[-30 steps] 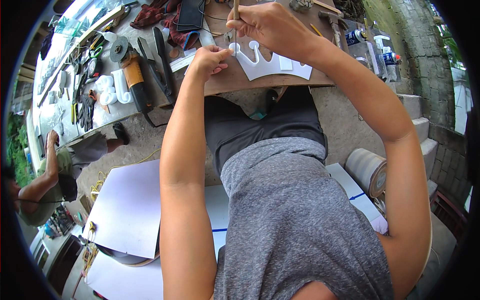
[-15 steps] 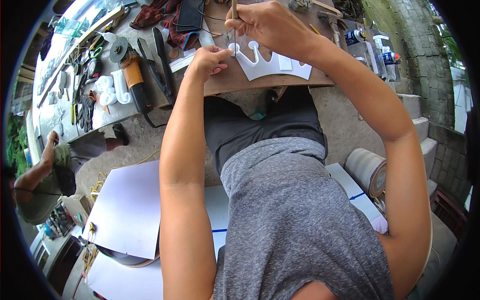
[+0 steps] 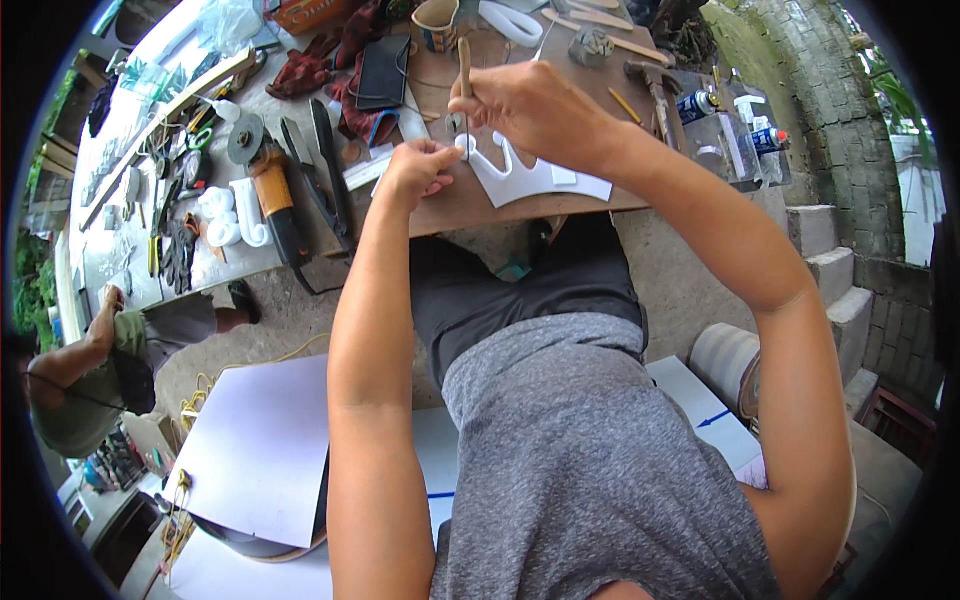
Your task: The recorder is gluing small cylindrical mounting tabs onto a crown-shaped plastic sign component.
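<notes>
We see the white crown-shaped piece (image 3: 530,186) lying at the near edge of the brown worktop (image 3: 440,212), its right-hand prongs hidden behind the right hand (image 3: 530,108). That hand is closed around the wooden handle of a thin-shafted tool (image 3: 464,65); we cannot tell whether its point touches the piece. The left hand (image 3: 418,170), thumb and forefinger closed, pinches the leftmost rounded tip, partly covering it.

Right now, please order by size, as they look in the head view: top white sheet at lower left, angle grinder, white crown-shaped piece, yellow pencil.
1. Top white sheet
2. Angle grinder and white crown-shaped piece: too alike to rank; piece partly covered
3. Yellow pencil
</notes>
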A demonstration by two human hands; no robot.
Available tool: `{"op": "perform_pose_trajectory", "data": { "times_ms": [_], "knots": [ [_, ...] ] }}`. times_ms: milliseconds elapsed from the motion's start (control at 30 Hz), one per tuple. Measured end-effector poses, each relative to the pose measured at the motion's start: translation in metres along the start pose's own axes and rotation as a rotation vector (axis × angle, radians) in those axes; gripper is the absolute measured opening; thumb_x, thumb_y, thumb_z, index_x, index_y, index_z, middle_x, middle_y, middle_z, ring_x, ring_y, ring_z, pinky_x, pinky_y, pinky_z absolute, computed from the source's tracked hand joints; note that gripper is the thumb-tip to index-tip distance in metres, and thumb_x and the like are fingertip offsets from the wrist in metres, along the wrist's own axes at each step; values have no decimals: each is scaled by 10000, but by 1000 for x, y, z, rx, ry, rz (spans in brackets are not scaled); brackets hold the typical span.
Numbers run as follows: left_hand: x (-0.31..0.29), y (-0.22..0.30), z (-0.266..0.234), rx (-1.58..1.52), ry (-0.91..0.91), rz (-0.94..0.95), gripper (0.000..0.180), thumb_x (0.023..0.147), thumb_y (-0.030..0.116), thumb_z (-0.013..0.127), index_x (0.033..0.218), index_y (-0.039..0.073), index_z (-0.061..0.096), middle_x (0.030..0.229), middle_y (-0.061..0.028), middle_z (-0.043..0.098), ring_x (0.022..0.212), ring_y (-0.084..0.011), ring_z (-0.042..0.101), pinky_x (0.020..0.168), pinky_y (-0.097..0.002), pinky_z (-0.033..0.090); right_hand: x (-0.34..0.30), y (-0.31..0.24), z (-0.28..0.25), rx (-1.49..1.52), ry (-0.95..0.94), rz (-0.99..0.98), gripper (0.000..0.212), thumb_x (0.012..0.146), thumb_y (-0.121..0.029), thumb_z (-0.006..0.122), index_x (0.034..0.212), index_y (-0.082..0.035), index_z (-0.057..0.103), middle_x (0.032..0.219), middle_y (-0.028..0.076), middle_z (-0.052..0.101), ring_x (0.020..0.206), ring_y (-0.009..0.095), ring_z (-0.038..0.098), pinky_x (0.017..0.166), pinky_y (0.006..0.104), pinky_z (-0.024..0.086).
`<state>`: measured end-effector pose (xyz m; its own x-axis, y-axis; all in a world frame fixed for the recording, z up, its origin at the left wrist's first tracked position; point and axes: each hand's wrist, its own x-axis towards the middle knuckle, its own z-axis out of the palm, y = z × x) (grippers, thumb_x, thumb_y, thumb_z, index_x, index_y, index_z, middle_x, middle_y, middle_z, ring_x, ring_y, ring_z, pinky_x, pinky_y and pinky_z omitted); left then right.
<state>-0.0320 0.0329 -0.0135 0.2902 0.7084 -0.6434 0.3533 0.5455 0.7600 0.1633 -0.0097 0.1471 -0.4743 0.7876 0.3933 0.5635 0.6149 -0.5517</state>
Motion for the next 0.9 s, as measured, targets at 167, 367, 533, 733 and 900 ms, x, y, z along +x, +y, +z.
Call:
{"op": "perform_pose_trajectory", "data": {
  "times_ms": [167, 367, 533, 733, 900],
  "knots": [
    [-5, 4, 0, 14, -18, -20, 344, 845, 344, 793, 1008, 80, 644, 830, 11, 634, 632, -69, 600, 549, -189, 454, 1, -3, -1, -17, 0, 21, 153, 925, -118, 642, 881, 27, 618, 743, 165, 675, 685, 309, 689, 604, 362, 520],
    [-9, 9, 1, 25, 14, -20, 323, 853, 346, 788, 976, 84, 646, 827, 16, 631, 636, -68, 601, 564, -197, 462, 1, -3, 0, 39, -21, 49, 230, 935, -164, 627, 840, 15, 519, 749, 209, 609, 743, 413, 626, 625, 443, 478],
    [-10, 9, 0, 3, -22, -41, 327, 843, 349, 799, 972, 89, 648, 823, 19, 629, 638, -67, 601, 570, -196, 462, 0, -5, 0, 47, -33, 99, 231, 934, -161, 631, 836, 15, 517, 741, 208, 605, 731, 413, 624, 618, 446, 476],
    [-9, 9, 0, 10, -10, -47, 329, 843, 350, 798, 986, 94, 651, 832, 16, 632, 649, -68, 606, 573, -198, 466, 0, -6, -2, 45, -4, 42, 248, 942, -176, 630, 838, 15, 510, 753, 212, 608, 741, 419, 620, 617, 452, 467],
    [-9, 9, 0, 15, 6, -45, 332, 844, 350, 798, 998, 95, 652, 838, 18, 635, 651, -70, 609, 574, -201, 468, 2, -8, -6, 36, 0, 59, 261, 946, -181, 632, 816, 13, 514, 711, 220, 598, 715, 431, 610, 605, 453, 462]
  ]
}}
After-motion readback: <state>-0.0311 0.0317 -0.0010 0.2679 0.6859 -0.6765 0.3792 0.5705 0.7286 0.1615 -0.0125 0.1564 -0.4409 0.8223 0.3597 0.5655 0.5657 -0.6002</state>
